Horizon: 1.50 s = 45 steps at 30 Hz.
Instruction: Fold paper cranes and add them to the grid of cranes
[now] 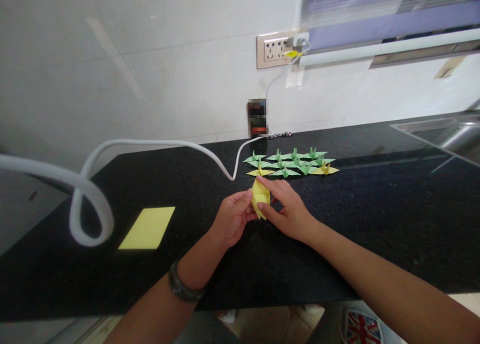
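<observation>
Head view: a folded yellow paper piece [260,198] was held above the black countertop [375,209], near its middle, pinched between both hands. It was grasped from the left by the left hand [233,219], thumb and fingertips closed on its lower edge. It was grasped from the right by the right hand [287,209], index finger laid along the upper fold and thumb pressed beneath. A dark band [183,286] was worn on the left wrist. Just beyond the hands, a cluster of finished paper cranes [290,164], mostly green with yellow ones at either end of the near row, was laid out flat on the counter. A flat yellow paper sheet [148,227] was seen well apart to the left. A white cable [112,149] was looped across the counter and run up to a wall socket [275,49]. A steel sink [446,134] was noted at far right
</observation>
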Motion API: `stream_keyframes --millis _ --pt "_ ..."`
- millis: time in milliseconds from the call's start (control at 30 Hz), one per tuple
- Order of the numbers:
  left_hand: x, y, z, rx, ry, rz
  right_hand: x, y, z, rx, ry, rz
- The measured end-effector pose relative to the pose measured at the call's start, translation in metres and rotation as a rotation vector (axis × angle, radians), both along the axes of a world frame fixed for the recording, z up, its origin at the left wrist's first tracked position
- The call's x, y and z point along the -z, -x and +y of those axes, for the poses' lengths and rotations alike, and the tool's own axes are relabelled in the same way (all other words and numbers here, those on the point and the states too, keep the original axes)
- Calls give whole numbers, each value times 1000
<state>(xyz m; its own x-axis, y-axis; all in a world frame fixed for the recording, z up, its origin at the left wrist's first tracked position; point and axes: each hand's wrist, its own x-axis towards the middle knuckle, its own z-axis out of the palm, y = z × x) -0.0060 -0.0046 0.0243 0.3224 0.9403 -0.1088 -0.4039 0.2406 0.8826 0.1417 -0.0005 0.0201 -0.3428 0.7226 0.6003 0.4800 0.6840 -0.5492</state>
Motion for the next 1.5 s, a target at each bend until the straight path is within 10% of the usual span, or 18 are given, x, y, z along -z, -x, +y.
stream_keyframes --millis 333,600,1100,1500 --pt "8 -1 0 -167 -98 143 0 2 -1 -24 -34 -30" --pt "13 1 2 -378 -228 416 0 6 -2 206 243 110" --pt "4 -5 -10 -309 -602 835 17 14 7 232 547 386" --pt "4 -4 -8 -336 -537 800 15 15 5 222 522 347"
